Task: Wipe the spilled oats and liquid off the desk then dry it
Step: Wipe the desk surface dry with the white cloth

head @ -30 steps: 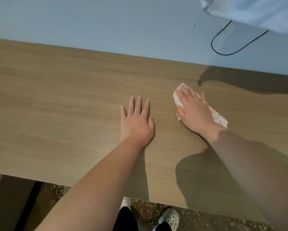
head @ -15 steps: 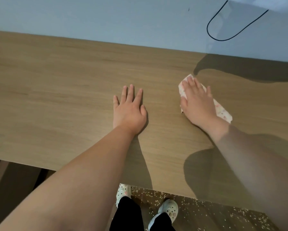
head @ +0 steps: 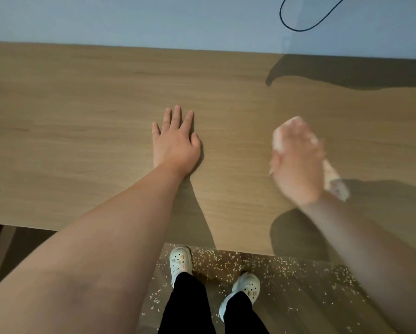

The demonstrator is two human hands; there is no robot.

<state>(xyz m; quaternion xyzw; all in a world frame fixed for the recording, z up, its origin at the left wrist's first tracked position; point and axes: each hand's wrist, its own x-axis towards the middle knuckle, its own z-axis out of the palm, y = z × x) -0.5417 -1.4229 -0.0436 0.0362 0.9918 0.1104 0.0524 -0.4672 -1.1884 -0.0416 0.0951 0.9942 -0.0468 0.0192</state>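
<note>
- floor (head: pixel 298 297) nearest me: oats (head: pixel 226 262) scattered all over it around the white shoes (head: pixel 180 260); so the dry part of the spill is down there, and I can't spot a single flake up top
- tabletop (head: pixel 81 141): plain wood; no puddle or wet sheen I can make out, though the right side sits in shadow, so I'd guess this is the drying pass rather than the first mop-up
- left hand (head: pixel 175 143): open, palm down, fingers straight and flat on the wood, holding nothing; good brace, just keep it out of the wiping lane
- right hand (head: pixel 296 165): badly blurred; fingers look spread flat on top of a white cloth (head: pixel 336 186), pressing it rather than clutching it; one corner pokes out past the fingertips, a patterned tail trails by the wrist
- doing it well, imo: overlapping strokes; even pressure through the whole palm; flip to a dry face once it gets damp; work toward the shadowed right part, where leftover wet would be easy to miss
- far back: pale wall (head: pixel 154 18) along the far edge; a black cable (head: pixel 298 27) loops on it, well clear of the wiping
</note>
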